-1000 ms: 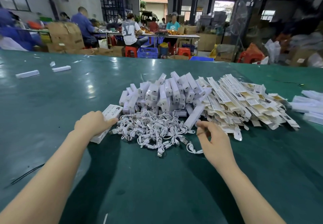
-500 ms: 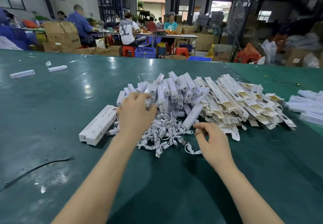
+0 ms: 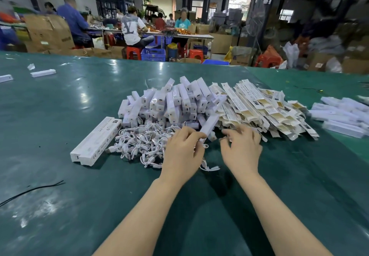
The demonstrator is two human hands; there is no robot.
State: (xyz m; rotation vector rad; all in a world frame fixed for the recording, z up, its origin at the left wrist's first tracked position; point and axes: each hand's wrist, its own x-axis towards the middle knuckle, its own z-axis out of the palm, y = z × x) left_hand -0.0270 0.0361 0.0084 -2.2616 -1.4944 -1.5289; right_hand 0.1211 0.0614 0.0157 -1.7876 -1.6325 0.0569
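Observation:
My left hand (image 3: 182, 152) grips the near end of a white bar (image 3: 209, 126) that slants up to the right, at the front of a heap of white bars (image 3: 169, 104). Left of that hand lies a tangle of white cables (image 3: 139, 142), and one loose cable (image 3: 209, 168) lies beside its wrist. My right hand (image 3: 242, 150) hovers with spread, bent fingers at the near edge of a pile of flat printed cartons (image 3: 259, 110); nothing shows in its grasp. A closed long white box (image 3: 95, 140) lies to the left on the green table (image 3: 60, 116).
More white boxes (image 3: 343, 116) are stacked at the right edge. Two loose white boxes (image 3: 43, 73) lie far left, and a black wire (image 3: 30, 189) lies near left. Beyond the table, people sit working among cardboard boxes, red stools and a blue crate (image 3: 152, 54).
My left hand let go of the long white box, crossed over the cables and took hold of a white bar. My right hand shifted slightly right toward the flat cartons.

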